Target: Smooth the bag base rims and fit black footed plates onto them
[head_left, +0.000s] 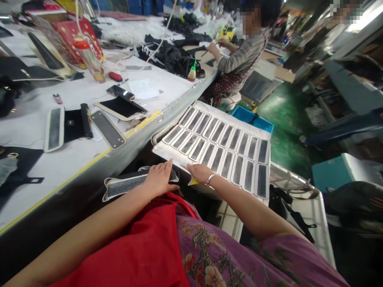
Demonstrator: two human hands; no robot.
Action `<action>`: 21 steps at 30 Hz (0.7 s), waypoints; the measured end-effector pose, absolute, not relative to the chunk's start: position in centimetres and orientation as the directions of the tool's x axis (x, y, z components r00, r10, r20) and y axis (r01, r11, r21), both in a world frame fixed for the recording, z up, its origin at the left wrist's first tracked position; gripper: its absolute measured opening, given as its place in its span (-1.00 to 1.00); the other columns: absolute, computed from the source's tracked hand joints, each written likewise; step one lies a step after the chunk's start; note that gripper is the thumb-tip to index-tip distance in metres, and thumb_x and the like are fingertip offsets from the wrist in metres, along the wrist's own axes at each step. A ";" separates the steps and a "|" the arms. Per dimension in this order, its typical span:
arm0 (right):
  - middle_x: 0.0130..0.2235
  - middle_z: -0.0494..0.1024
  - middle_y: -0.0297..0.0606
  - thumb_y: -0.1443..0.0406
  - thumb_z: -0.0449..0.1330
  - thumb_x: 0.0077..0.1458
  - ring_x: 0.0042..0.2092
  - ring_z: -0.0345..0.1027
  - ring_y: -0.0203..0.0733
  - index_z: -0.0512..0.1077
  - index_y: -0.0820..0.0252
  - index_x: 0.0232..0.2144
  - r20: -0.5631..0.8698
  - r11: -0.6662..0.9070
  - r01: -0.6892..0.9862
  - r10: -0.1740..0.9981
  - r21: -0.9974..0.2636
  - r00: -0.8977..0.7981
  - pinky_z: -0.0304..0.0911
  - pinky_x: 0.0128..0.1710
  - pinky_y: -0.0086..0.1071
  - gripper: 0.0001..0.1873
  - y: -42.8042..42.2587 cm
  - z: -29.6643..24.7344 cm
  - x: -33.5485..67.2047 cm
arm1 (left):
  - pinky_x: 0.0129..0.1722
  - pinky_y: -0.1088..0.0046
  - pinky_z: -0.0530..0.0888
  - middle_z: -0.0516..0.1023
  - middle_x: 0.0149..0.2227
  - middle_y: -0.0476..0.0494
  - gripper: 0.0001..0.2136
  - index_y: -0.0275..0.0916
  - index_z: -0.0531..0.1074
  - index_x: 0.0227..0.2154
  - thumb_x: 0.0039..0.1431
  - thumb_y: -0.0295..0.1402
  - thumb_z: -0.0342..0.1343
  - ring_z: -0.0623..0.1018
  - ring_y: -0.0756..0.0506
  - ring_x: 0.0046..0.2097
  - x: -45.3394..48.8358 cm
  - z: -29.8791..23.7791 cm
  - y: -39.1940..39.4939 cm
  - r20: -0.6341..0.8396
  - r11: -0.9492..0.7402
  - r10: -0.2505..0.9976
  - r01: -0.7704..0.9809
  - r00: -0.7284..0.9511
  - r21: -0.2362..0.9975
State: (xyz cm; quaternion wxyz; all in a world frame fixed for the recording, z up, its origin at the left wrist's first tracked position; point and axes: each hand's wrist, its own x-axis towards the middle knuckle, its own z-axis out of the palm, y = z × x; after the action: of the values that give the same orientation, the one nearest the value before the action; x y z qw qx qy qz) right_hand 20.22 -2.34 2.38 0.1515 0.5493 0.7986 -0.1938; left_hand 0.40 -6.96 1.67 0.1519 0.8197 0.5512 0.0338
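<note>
My left hand (160, 178) is wrapped over the end of a long panel with a dark middle and a pale border (125, 185), near my lap. Its thumb sits low and its fingers lie across the top; whether more than one panel is there, I cannot tell. My right hand (202, 173), with a silver bangle on the wrist, is closed at the near edge of a white board (167, 150). A yellow piece (194, 181) shows beneath its fingers. Two rows of similar pale-bordered dark panels (217, 157) lie on the board.
At left, the white table (80, 157) bears leather parts, a phone (120, 92), a red box (79, 40) and a glue bottle (192, 72). A co-worker (242, 59) sits beyond the board. A blue crate (253, 119) stands on the green floor, with a railed cart (321, 215) at right.
</note>
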 end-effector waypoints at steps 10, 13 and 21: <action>-0.26 0.52 -0.14 0.14 -0.35 0.29 -0.23 0.42 -0.12 0.38 0.18 -0.20 -0.229 0.423 0.906 0.879 -0.033 -0.418 0.22 -0.34 -0.33 -0.47 -5.9 1.3 18.3 | 0.00 0.17 0.19 0.28 0.07 -0.40 -0.21 -0.38 -0.19 0.25 0.02 -0.27 0.07 0.31 -0.30 0.02 0.6 0.2 -8.3 0.080 -0.427 0.904 0.885 0.420 0.185; -0.24 0.50 -0.13 0.15 -0.35 0.30 -0.24 0.40 -0.14 0.37 0.17 -0.15 -0.200 0.464 0.886 0.866 -0.017 -0.458 0.21 -0.37 -0.36 -0.48 -6.1 1.0 16.8 | 0.02 0.16 0.19 0.25 0.09 -0.43 -0.21 -0.42 -0.18 0.25 -0.01 -0.36 0.08 0.28 -0.30 0.04 0.6 -0.2 -8.4 0.119 -0.451 0.891 0.881 0.437 0.144; -0.29 0.50 -0.10 0.18 -0.37 0.30 -0.26 0.42 -0.13 0.37 0.23 -0.22 -0.185 0.294 0.953 0.935 -0.068 -0.301 0.26 -0.35 -0.32 -0.46 -6.3 0.6 15.3 | 0.02 0.11 0.20 0.25 0.08 -0.46 -0.32 -0.39 -0.13 0.24 0.08 -0.39 0.00 0.29 -0.31 0.03 0.6 -0.5 -8.4 0.152 -0.466 0.880 0.880 0.450 0.092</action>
State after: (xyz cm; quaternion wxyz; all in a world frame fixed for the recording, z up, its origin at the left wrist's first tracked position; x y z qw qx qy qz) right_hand 15.28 -6.25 0.65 0.0549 0.5885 0.8024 -0.0825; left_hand 0.59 -8.42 -0.55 0.0001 0.8514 0.5169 0.0893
